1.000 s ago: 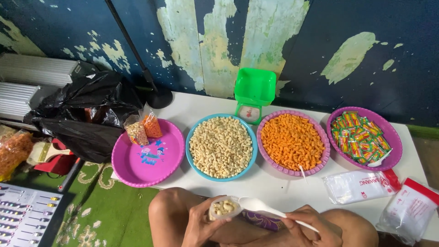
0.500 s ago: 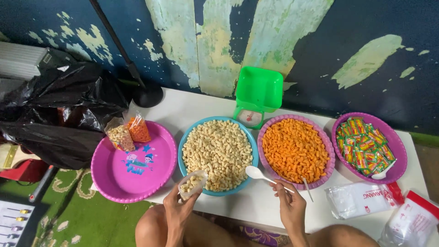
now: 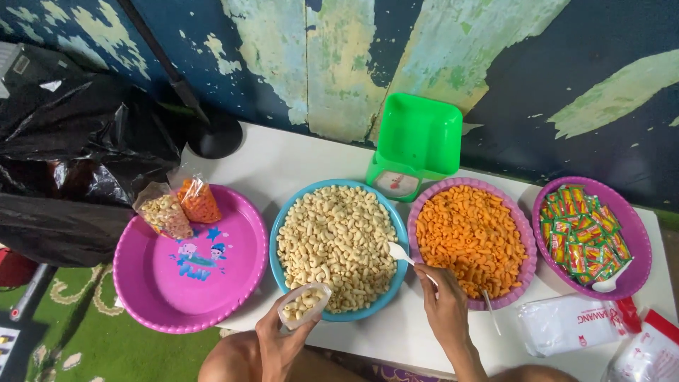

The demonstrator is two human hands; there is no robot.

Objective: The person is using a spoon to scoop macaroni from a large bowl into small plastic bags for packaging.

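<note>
My left hand [image 3: 281,338] holds a small clear plastic bag [image 3: 303,305] partly filled with pale puffed snacks, at the near rim of the blue bowl [image 3: 390,212]. That bowl is full of the same pale snacks [image 3: 332,240]. My right hand [image 3: 445,304] grips a white plastic spoon [image 3: 400,252], its scoop lying at the bowl's right edge. Just right of it stands a purple bowl [image 3: 524,233] heaped with orange snacks [image 3: 470,237], a second white spoon [image 3: 491,311] resting on its near rim.
A pink plate [image 3: 184,283] on the left holds two filled snack bags [image 3: 180,205]. A green kitchen scale [image 3: 417,145] stands behind the bowls. At right are a purple bowl of wrapped candies [image 3: 583,230] and packs of plastic bags [image 3: 569,324]. Black bags [image 3: 78,155] lie at far left.
My view has shifted closer over the table. Both hands moved forward from my lap to the blue bowl, the spoon now reaching its right edge and the bag at its near rim.
</note>
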